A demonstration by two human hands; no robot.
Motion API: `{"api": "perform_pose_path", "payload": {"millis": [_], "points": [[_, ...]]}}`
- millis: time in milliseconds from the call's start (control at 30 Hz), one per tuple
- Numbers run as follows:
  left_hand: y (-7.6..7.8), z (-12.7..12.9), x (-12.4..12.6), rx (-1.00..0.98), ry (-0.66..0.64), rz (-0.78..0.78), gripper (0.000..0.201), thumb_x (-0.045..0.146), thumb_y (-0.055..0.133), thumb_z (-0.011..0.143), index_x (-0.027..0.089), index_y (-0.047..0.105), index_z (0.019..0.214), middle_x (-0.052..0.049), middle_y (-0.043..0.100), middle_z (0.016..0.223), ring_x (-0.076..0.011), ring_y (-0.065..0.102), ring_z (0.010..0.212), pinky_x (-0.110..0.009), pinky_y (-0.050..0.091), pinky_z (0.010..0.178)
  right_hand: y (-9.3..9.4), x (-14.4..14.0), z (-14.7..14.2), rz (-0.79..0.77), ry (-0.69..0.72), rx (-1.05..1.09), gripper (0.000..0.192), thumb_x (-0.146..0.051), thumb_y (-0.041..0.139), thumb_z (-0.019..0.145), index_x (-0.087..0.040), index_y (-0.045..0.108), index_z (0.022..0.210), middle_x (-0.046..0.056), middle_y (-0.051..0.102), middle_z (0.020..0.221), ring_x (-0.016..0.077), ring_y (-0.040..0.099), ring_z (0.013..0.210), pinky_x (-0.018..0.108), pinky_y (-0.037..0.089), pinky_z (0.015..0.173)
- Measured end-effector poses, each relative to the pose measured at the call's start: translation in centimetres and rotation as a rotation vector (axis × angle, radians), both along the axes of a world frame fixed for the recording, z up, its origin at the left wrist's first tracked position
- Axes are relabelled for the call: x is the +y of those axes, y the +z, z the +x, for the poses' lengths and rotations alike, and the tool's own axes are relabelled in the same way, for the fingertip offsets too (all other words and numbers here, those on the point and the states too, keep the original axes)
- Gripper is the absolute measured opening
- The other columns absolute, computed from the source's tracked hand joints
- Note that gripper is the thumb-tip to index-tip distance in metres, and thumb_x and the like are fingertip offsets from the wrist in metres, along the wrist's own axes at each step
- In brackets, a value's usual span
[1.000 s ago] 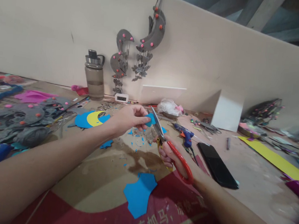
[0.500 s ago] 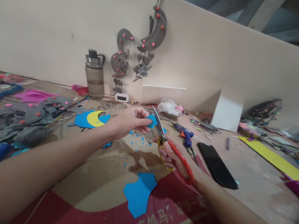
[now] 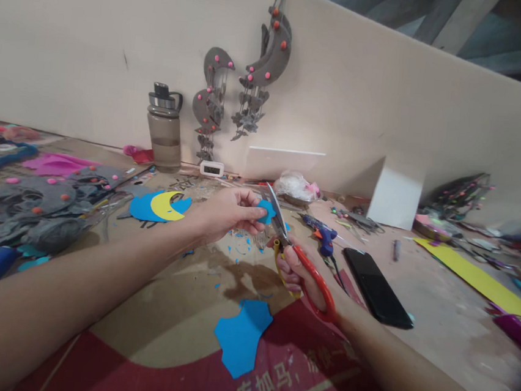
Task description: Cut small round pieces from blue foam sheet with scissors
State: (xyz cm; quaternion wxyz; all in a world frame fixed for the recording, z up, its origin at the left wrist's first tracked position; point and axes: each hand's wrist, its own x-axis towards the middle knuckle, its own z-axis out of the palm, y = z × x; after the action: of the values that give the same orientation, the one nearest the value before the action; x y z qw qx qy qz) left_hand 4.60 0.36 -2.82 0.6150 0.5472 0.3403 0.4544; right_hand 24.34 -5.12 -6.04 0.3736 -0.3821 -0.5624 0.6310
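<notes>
My left hand (image 3: 229, 211) pinches a small blue foam piece (image 3: 266, 211) above the table. My right hand (image 3: 301, 273) grips red-handled scissors (image 3: 298, 257), whose blades point up and left and meet the blue piece's right edge. Below them a larger blue foam offcut (image 3: 241, 335) lies on a red and tan cardboard sheet (image 3: 175, 316). Small blue scraps (image 3: 239, 249) are scattered under my hands.
A black phone (image 3: 376, 286) and a blue glue gun (image 3: 324, 233) lie right of my hands. A blue and yellow moon cutout (image 3: 160, 206), grey felt pieces (image 3: 33, 204), a water bottle (image 3: 164, 128), a small clock (image 3: 211, 168), a white box (image 3: 396, 193) and a yellow strip (image 3: 478, 278) surround the work spot.
The blue piece has been turned slightly in my left fingers while the scissors stay against it. Both hands have shifted very little.
</notes>
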Motion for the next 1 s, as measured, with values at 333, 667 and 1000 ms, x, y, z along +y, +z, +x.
{"api": "perform_pose_path", "payload": {"millis": [333,667,1000], "points": [[-0.2,0.3,-0.2,-0.017,-0.03,-0.044,0.015,0.014,0.069,0.079,0.014,0.057,0.069,-0.005,0.068,0.063,-0.0117,0.064,0.055,-0.023,0.052,0.056,0.2,-0.2,-0.4,-0.023,-0.029,0.006,0.048,-0.053,0.077,0.071,-0.024,0.042,0.088,-0.011,0.026,0.06,0.0042,0.017,0.045,0.018,0.015,0.042],[-0.1,0.9,-0.7,-0.035,-0.019,-0.11,0.017,0.013,0.067,0.082,0.013,0.054,0.071,-0.005,0.067,0.06,-0.0115,0.064,0.053,-0.022,0.051,0.053,-1.1,0.4,0.0,0.008,-0.021,0.01,0.047,-0.056,0.074,0.074,-0.024,0.043,0.089,-0.01,0.027,0.06,0.0041,0.018,0.045,0.018,0.015,0.04],[-0.9,0.9,-0.5,-0.065,-0.044,-0.138,0.015,0.019,0.071,0.081,0.013,0.058,0.077,-0.006,0.07,0.067,-0.011,0.064,0.054,-0.021,0.05,0.051,-1.4,0.3,-0.1,0.068,-0.064,-0.055,0.049,-0.067,0.065,0.077,-0.024,0.042,0.086,-0.01,0.027,0.058,0.0041,0.021,0.041,0.018,0.017,0.036]]}}
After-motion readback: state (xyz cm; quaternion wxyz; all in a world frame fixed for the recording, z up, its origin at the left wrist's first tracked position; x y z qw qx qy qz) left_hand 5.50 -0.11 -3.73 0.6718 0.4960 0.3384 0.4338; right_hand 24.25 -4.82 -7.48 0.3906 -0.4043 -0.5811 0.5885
